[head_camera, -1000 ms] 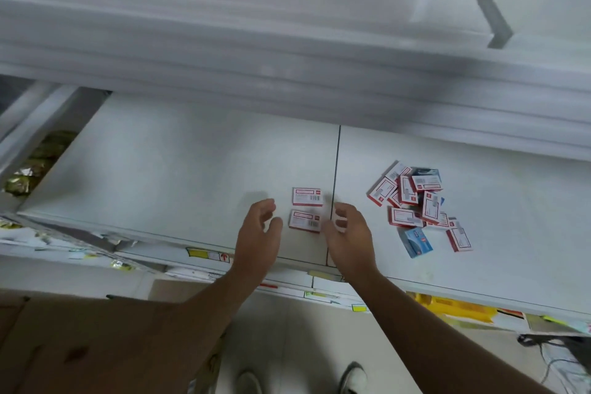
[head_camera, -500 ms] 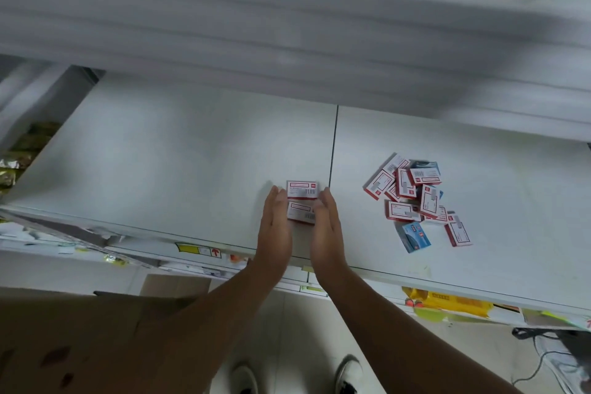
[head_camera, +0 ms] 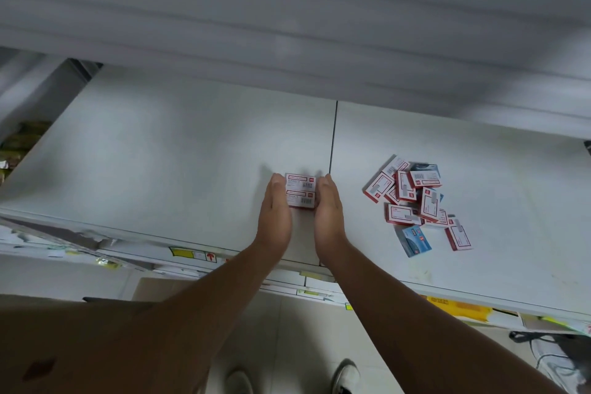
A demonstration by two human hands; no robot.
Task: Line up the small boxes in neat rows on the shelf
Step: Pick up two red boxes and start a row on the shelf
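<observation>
Shelf [head_camera: 192,153]: white, flat, two panels meeting at a dark seam just right of the hands; a blurred upper shelf edge [head_camera: 287,25] overhangs its far side.

Two aligned boxes [head_camera: 300,190]: small, white with red borders and barcodes, lying flat on the left panel near the seam; one directly behind the other, long edges touching, ends level.

Left hand [head_camera: 274,217]: fingers straight and together, palm facing inward, pressed flat against the left ends of the two aligned boxes.

Right hand [head_camera: 327,217]: fingers straight and together, palm facing inward, pressed flat against the right ends of the same pair; the pair is squeezed between both palms, neither hand curled round it.

Loose pile of boxes [head_camera: 412,198]: on the right panel, well apart from the pair; red-and-white boxes overlapping at mixed angles, some tilted on others; a blue box [head_camera: 414,240] lies at the near edge of the pile and a single red-and-white box [head_camera: 459,237] just beside it to the right.

Below the shelf front: tiled floor [head_camera: 287,345]; two shoes [head_camera: 347,376]; a brown cardboard box [head_camera: 64,345] at lower left.
</observation>
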